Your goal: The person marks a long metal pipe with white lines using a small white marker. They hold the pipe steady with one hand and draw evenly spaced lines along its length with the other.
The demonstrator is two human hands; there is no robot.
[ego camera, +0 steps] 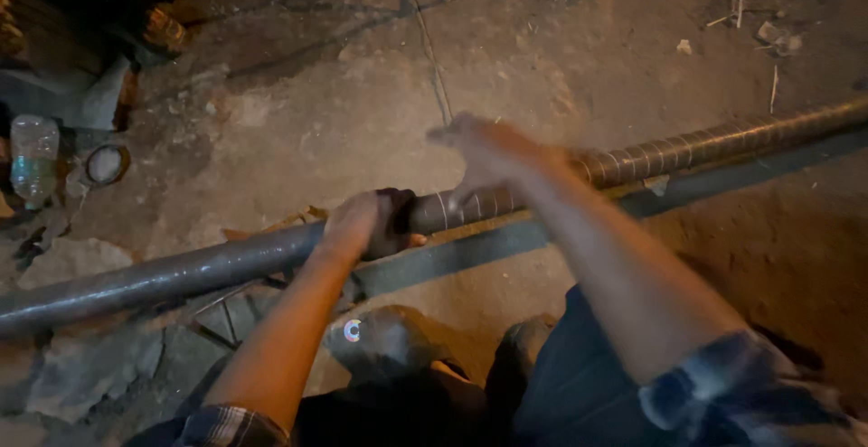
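Observation:
A long metal pipe (181, 271) lies across the dirt ground from lower left to upper right. Its right part (687, 150) is wound with a spiral wrap; its left part is bare. My left hand (357, 223) grips the pipe where the wrap ends, with a dark roll or pad (398, 221) under its fingers. My right hand (484, 153) is blurred, just above the wrapped part, fingers spread and touching or nearly touching the pipe.
A plastic bottle (33, 158) and a round lid (107, 164) lie at far left. Broken stone slabs (81, 366) sit under the pipe at lower left. A thin rod (432, 58) lies across the dirt beyond. My shoes (389, 338) show below.

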